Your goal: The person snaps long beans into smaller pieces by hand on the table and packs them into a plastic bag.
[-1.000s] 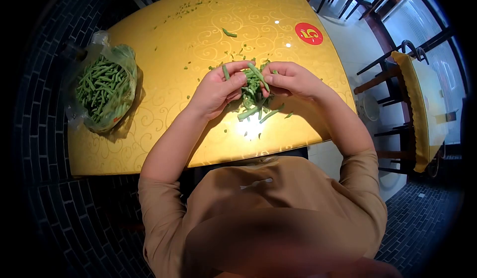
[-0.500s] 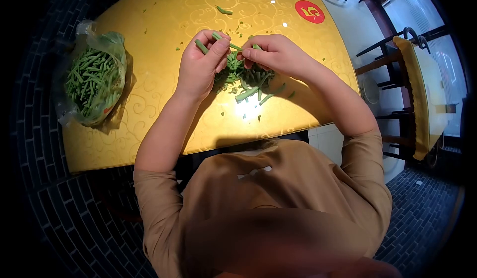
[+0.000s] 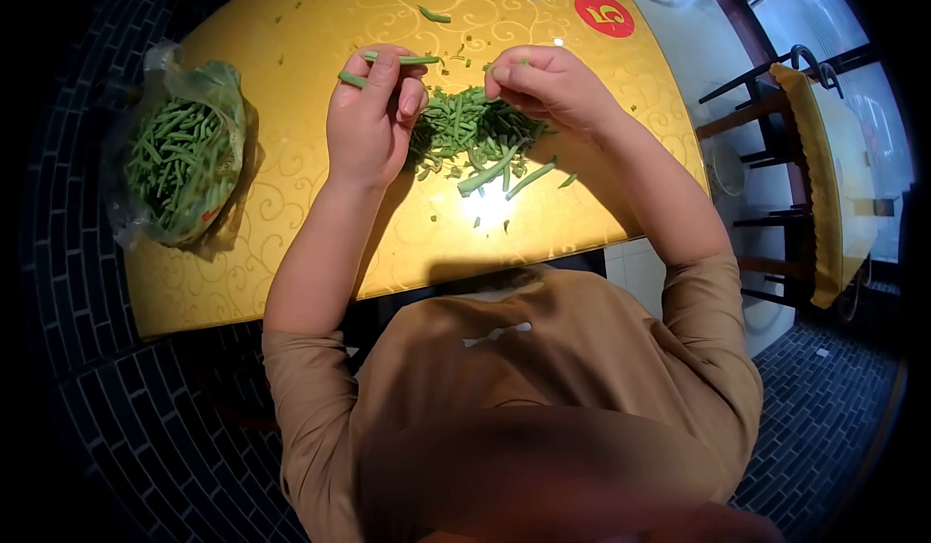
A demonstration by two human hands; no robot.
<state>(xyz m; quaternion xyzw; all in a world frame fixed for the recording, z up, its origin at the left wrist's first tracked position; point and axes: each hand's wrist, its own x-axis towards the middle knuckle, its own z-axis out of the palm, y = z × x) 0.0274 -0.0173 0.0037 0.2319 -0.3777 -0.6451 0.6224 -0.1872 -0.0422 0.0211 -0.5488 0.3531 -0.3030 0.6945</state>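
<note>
My left hand (image 3: 367,126) is closed around green bean pieces; one green bean (image 3: 415,60) sticks out past the fingertips toward the right, and a second cut end (image 3: 352,79) shows beside the thumb. Over the right side of the table, my right hand (image 3: 555,87) is in a pinch, with a bit of green showing at its fingers; most of that piece is hidden. The two hands are apart. Below and between them lies a pile of green beans (image 3: 464,116), with longer loose beans (image 3: 488,173) at its front edge.
A clear plastic bag (image 3: 231,145) full of bean pieces stands at the left on the gold patterned table (image 3: 291,204). A red number sticker (image 3: 603,15) marks the far right. One bean (image 3: 433,15) and small scraps lie farther back. Another table (image 3: 842,189) stands at right.
My hands have drawn apart: the left moved left, the right slightly right. The bean that stretched between them now sticks out of my left hand alone, and more of the pile shows.
</note>
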